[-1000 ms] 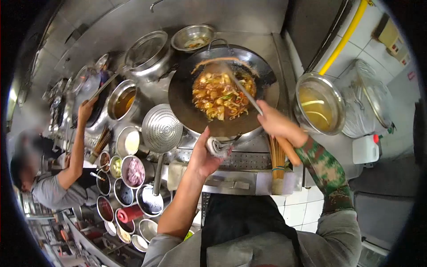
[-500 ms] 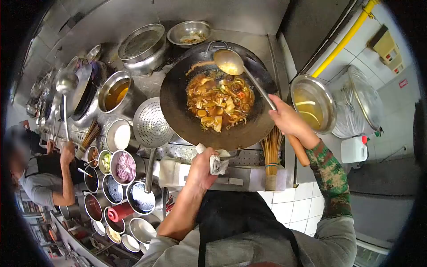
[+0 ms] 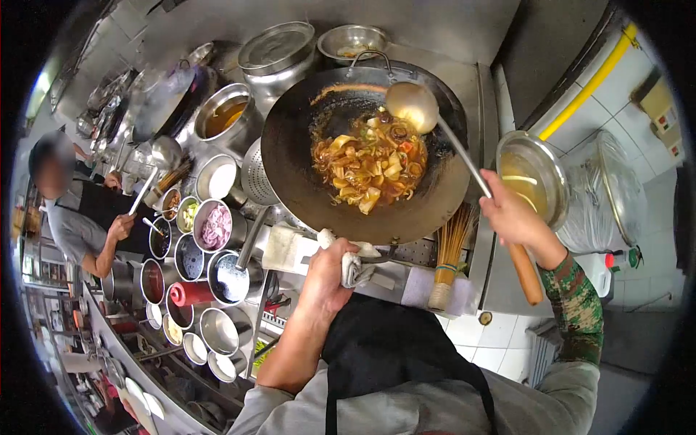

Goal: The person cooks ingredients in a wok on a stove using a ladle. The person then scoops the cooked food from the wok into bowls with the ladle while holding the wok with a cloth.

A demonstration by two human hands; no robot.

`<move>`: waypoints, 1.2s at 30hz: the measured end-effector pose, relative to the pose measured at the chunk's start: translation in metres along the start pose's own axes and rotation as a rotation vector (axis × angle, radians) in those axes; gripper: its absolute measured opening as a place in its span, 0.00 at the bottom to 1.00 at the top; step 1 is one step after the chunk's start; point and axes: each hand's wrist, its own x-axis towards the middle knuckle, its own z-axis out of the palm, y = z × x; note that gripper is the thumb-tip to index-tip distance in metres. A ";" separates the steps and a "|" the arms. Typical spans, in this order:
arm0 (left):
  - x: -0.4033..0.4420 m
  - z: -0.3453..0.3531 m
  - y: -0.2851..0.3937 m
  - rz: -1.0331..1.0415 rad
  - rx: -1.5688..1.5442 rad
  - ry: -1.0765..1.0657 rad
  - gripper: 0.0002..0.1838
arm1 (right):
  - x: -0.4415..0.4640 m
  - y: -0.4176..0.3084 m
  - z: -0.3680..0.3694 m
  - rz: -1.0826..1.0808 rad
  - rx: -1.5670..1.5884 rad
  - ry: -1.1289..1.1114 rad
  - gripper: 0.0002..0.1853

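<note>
A dark wok (image 3: 290,185) holds sauced food (image 3: 371,161), pieces of vegetable among it. My left hand (image 3: 330,279) is closed round a folded cloth (image 3: 357,267) at the wok's near edge. My right hand (image 3: 516,212) grips a long ladle (image 3: 412,107) with a wooden handle; its bowl is over the far right part of the food. Beside the wok on the left lies a perforated strainer (image 3: 257,174), partly hidden by the wok. A bamboo brush (image 3: 449,254) stands right of the cloth.
Several metal pots of ingredients (image 3: 215,225) stand at the left, with a red bottle (image 3: 192,293). A co-worker (image 3: 80,217) holds another ladle (image 3: 165,154) there. A bowl of liquid (image 3: 533,177) is at the right; a lidded pot (image 3: 277,51) stands behind the wok.
My left hand has closed round the cloth and the wok is nearer me. The ladle has lifted from the food, then moved right. The co-worker's ladle has lowered.
</note>
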 end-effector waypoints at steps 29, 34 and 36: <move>-0.384 -0.205 -0.202 0.941 -0.546 0.737 0.19 | -0.178 -0.204 0.255 0.186 0.805 -1.763 0.22; -0.437 -0.237 -0.252 0.916 -0.739 0.889 0.14 | -0.215 -0.224 0.355 0.430 0.690 -1.975 0.21; -0.439 -0.260 -0.275 1.012 -0.826 0.947 0.11 | -0.236 -0.236 0.387 0.463 0.605 -2.011 0.19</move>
